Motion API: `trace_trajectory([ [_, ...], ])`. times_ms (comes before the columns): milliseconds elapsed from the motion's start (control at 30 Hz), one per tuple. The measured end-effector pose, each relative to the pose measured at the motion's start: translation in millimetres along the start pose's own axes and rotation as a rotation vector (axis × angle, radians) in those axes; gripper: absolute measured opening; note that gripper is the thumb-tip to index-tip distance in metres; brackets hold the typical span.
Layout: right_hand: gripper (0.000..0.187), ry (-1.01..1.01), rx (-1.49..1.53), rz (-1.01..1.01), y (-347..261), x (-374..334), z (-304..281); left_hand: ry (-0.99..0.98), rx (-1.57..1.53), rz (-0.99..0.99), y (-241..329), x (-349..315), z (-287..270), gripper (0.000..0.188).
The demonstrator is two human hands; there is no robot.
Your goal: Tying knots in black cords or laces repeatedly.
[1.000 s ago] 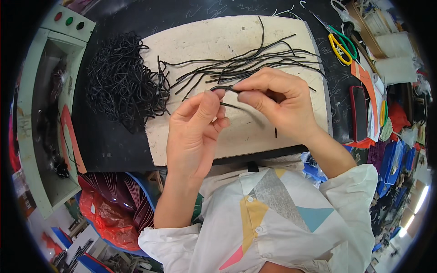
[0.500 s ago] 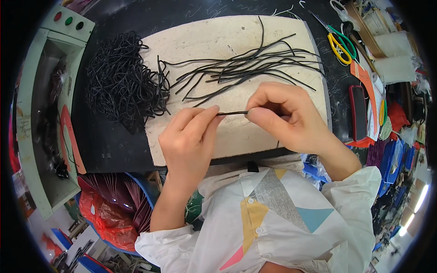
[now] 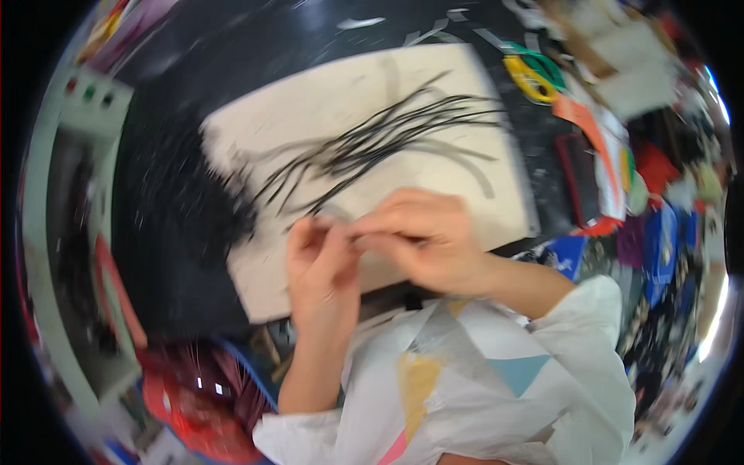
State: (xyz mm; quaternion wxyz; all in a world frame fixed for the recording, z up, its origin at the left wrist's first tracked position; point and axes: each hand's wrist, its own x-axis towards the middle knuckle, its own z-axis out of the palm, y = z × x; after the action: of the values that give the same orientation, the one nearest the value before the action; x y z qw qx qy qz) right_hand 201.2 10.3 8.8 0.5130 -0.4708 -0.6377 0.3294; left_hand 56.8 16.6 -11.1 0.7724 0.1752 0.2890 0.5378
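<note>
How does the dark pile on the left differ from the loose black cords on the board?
The dark pile is bunched into one dense mass; the loose cords lie stretched out as distinguishable strands.
The pile sits mostly on the black table, while the cords lie mainly on the pale board.
Both look black, though the pile is blurred.

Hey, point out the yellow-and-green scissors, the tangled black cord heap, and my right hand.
Yellow-and-green scissors (image 3: 513,65): head view, on the yellow handle.
Tangled black cord heap (image 3: 182,170): head view, on its blurred middle.
Right hand (image 3: 438,239): head view, middle of the hand.
</note>
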Motion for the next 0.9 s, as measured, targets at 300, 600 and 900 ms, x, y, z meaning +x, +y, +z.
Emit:
trace_trajectory([
  [300,0.008,0.035,0.239,-0.106,-6.6,-14.9,0.2,-0.021,0.517,-0.069,20.8,-10.9,0.6,0.029],
  [600,0.014,0.146,0.207,0.102,-30.7,-30.8,-21.6,-0.088,0.940,0.115,17.2,-20.1,29.3,0.022],
  [900,0.018,-0.001,-0.195,-0.037,-35.9,-53.9,-49.6,-0.015,0.965,0.243,14.4,-24.5,38.6,0.017],
])
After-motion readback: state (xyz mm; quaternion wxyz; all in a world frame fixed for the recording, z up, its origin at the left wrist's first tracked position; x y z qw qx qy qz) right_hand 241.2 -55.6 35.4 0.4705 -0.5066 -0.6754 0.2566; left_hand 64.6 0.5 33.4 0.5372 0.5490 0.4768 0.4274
